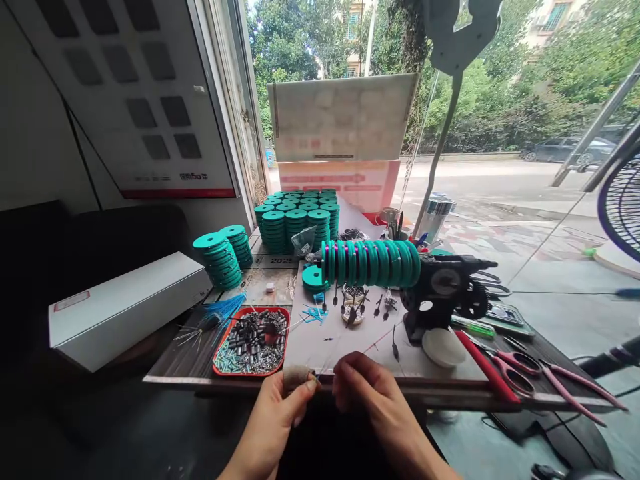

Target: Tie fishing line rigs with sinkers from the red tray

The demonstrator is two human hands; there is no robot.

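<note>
My left hand (280,403) is closed in a pinch at the table's front edge, a pale wrap round its index finger. A thin line (323,371) runs from its fingertips towards my right hand (367,390), which is also closed, its thumb and fingers pinched together. What lies between the fingertips is too small to make out fully. Just beyond the hands, a small dark piece (328,339) and a black weight-like piece (395,351) lie on the pale work sheet (305,353). A red-rimmed tray (286,333) with small metal parts and blue-green tubes stands left of them.
Green foam spools (295,223) stand stacked at the back. A row of them sits on a black winding machine (440,283). A white box (130,300) lies left. Right are pink-handled scissors (515,380), pliers (575,393), a white lid (444,348) and a fan (623,193).
</note>
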